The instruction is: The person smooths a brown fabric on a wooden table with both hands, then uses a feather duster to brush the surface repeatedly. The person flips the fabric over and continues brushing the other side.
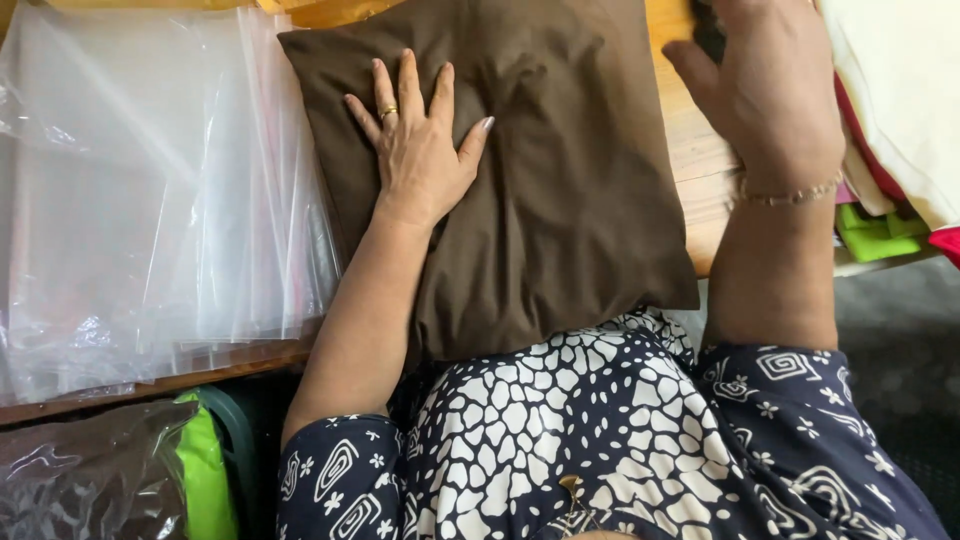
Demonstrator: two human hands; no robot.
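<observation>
Your left hand (420, 150) lies flat and open on the folded brown cloth (530, 180) on the table (690, 150), not yet bagged, plastic bags (150, 200) left of the cloth, and your right hand (770, 85) spreads open, holding nothing.

The folded cloth (520, 170) is plain dark brown, with no print. The bench (700, 170) beneath it is warm honey-coloured wood. The stack of plastic bags (150, 190) is clear, with a faint pink line near some edges, probably a seal strip. The dress (600, 440) is navy with white pebble shapes down the middle and white spirals and small flowers on the sleeves. The ring (387, 111) and bracelet (790, 193) are gold. The pile of fabrics (890, 140) shows cream, dark red, lime green and pink. A bright green bag (205, 470) sits below.
</observation>
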